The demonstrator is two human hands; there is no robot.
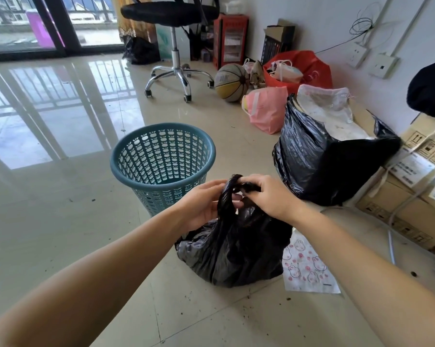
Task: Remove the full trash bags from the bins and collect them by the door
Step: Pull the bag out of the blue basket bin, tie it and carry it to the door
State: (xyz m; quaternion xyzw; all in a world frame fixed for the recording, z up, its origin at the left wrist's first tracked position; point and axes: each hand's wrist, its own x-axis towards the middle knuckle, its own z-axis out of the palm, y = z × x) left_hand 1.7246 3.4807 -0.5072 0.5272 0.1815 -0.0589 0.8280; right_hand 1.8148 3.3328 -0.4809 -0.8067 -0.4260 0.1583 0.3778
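Tiled floor (61,221): broad open room left toward the glass doors; right wall edge crowded with cardboard boxes (412,196). Black trash bags on floor: two, the large black bag (319,156) open-topped, the small black bag (234,251) nearest. Blue bin (161,159): one, upright, unlined. Both hands, left hand (201,206) and right hand (266,194), pinching the small bag's gathered neck.

1. Left side is wide open floor (48,221), loads of room.
2. Teal bin (163,166) stands just beyond the small black bag (234,249).
3. Right's crowded: big black bag (319,156), cardboard boxes (412,196), patterned sheet (306,266).
4. Far: office chair (172,46), basketball (231,82).
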